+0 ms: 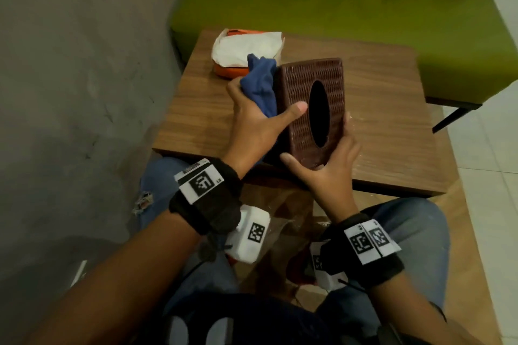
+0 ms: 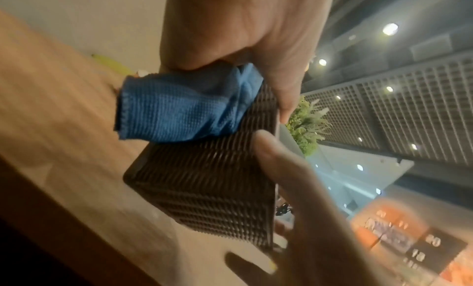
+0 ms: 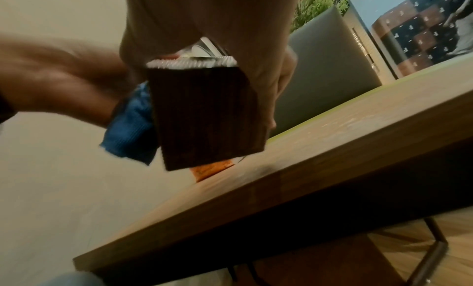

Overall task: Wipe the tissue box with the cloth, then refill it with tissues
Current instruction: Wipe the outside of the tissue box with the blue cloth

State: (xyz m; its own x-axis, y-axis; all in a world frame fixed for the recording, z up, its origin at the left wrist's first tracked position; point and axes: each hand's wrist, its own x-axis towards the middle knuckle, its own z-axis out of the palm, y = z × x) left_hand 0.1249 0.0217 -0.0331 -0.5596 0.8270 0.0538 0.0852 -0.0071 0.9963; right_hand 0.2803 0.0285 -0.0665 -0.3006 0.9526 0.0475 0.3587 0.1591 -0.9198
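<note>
A brown woven tissue box (image 1: 297,92) with a dark oval opening is held tilted above the wooden table (image 1: 392,126). My left hand (image 1: 258,123) grips a bunched blue cloth (image 1: 260,84) against the box's left side, with the thumb across the top face. In the left wrist view the cloth (image 2: 174,112) lies on the ribbed side of the box (image 2: 204,185). My right hand (image 1: 328,165) grips the near end of the box, thumb on the end and fingers along the right edge. A white tissue pack in orange wrapping (image 1: 246,50) lies on the table behind the cloth.
A green bench seat (image 1: 336,8) runs behind the table, and a grey wall (image 1: 70,64) stands on the left. My knees in jeans (image 1: 414,232) sit under the near table edge. Bare wood shows on the table's right half.
</note>
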